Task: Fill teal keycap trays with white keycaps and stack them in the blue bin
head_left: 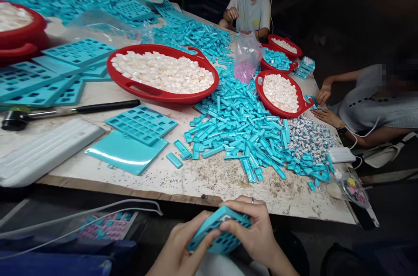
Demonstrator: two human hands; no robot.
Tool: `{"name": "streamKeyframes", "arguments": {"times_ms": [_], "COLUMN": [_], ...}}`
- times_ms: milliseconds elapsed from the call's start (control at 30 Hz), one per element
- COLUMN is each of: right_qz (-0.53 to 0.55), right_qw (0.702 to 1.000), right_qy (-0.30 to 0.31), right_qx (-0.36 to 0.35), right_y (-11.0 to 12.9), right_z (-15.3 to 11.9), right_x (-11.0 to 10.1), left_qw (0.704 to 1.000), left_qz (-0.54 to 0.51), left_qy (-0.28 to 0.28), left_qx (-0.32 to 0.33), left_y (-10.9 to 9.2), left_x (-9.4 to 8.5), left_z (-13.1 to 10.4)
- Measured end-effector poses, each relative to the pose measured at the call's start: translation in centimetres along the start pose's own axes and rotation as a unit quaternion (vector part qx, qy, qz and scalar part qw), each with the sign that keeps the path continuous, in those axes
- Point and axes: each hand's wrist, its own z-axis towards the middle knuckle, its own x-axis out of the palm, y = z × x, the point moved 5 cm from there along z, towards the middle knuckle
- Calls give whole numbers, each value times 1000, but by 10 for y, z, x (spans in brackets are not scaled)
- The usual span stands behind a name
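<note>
A turquoise grid tray (225, 243) with square openings is held tilted in front of the table's near edge. My left hand (184, 243) grips its left side, thumb across the face. Around the right side wraps my right hand (256, 232), wearing a ring, with its thumb on a small whitish piece near the upper edge. Beyond the hands, a turquoise grid plate (142, 123) overlaps a smooth turquoise sheet (127, 152) on the table. Loose turquoise pieces (241, 123) are heaped at the middle of the table.
Red baskets (163, 95) hold white pieces. A hammer-like tool (65, 112) and a long white case (48, 149) lie at left, near stacked grid plates (29, 80). One person (253, 10) sits at the far side; another person's hands (325, 106) work at right. A white cable hangs lower left.
</note>
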Motion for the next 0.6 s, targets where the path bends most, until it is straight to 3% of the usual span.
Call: {"name": "streamKeyframes", "arguments": {"times_ms": [167,300,400,500,600], "right_qz": [-61,-96,-160,-244,-317], "right_qw": [998,995,977,925,877], "right_qy": [-3,-8,-131,-289,-361], "right_qx": [-3,-35,-47,-39,-29], "right_y": [-5,-4,-12,-30,-47], "right_z": [0,4,4,-6,-10], "right_x": [-1,-11,-49,-102,-143], "left_qw": [998,988,973,964,970], "left_qz": [19,-66,-142,-156,-142], "left_qy": [-3,47,21,-19,-22], "left_qx": [-64,-128,-180,-215,-197], "left_y": [18,36,46,43,30], "left_x": [-1,7,3,-10,-20], "left_z": [5,11,21,38,60]}}
